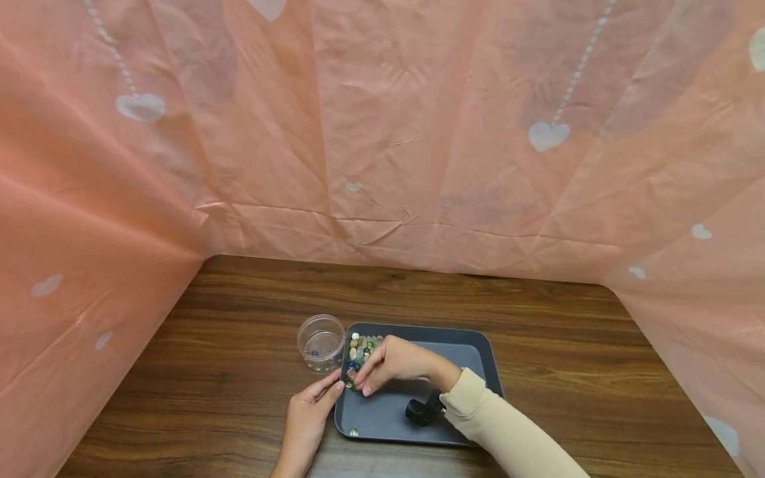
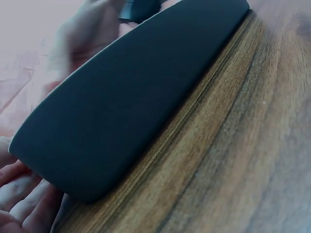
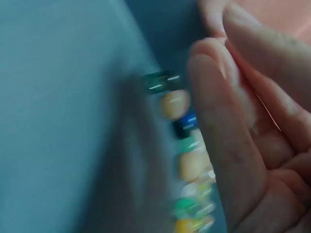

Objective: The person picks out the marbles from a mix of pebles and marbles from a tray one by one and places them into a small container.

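the tray is dark slate grey. the beads in it are mixed: white, amber, green, blue and yellow. the jar is clear, with a few blue specks showing inside. the table is dark brown woodgrain. the backdrop is salmon pink with pale white hearts and dotted strings. the sleeve is cream.
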Tool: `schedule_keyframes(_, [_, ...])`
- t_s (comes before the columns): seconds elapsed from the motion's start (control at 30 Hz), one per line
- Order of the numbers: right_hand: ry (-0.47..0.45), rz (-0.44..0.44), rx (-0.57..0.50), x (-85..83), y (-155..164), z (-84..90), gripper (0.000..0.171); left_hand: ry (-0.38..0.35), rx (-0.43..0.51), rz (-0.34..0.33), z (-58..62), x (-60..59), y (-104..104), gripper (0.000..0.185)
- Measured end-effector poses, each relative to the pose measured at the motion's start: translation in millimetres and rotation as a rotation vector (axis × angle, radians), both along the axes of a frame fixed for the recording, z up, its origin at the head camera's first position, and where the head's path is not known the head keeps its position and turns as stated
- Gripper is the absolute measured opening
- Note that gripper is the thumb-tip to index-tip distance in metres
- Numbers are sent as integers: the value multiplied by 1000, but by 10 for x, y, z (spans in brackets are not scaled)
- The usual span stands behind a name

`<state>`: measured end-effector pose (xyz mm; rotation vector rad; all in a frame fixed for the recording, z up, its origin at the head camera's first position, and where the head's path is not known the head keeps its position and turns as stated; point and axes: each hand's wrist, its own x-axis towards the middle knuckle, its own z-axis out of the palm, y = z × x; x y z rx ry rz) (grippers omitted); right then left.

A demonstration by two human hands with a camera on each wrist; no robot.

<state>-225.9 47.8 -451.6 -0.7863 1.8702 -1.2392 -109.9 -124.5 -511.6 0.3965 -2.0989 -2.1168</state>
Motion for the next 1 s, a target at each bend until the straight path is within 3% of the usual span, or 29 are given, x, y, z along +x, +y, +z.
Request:
schedule_keyframes(0.17, [-106,52,20,89,112,-152,21,-2,16,5,1,-1,4,33])
schedule_keyframes(0.57, [-13,118,114,188,44,-149,18,-14,21,4,18,1,7,33])
schedule_keyframes(1.0, [54,198,147,243,-73,-123,13,-19,6,-3,19,-3,-2,34])
